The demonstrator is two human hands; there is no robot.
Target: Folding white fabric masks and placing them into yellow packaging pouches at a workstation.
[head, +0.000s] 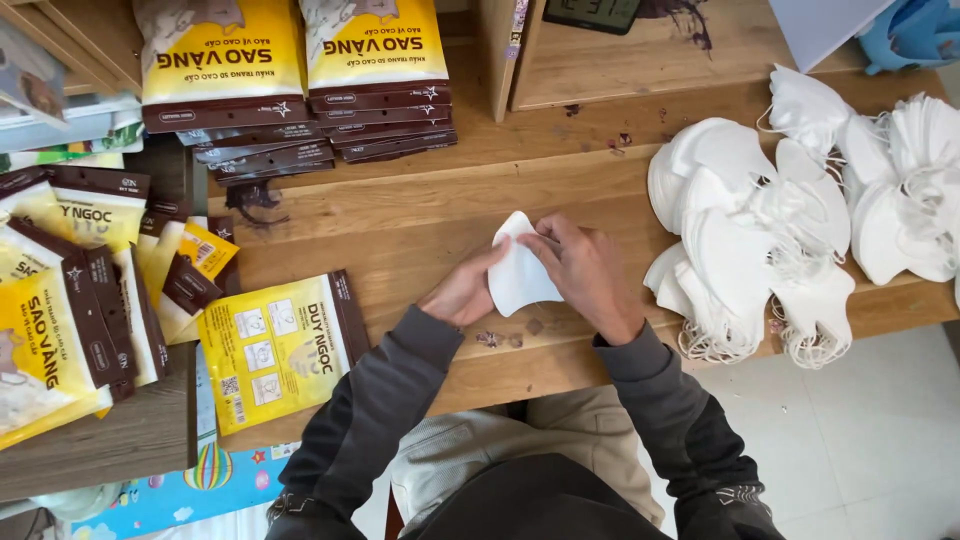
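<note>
I have the white face mask pinched between my left hand and right hand, above mid-desk. I judge this the folding step; next needs a flat, even crease. At nine o'clock lies a yellow-and-brown pouch; at eleven, stacked pouches; at two, loose masks.

Worktop: bare planked wood, matt, grain showing, a few dark stains. Face mask between the hands: white soft cloth, matt, smooth. Mask pile: same white cloth, thin elastic loops. Packets: yellow-and-brown plastic film, glossy. Sleeves: dark grey knit cloth.
</note>
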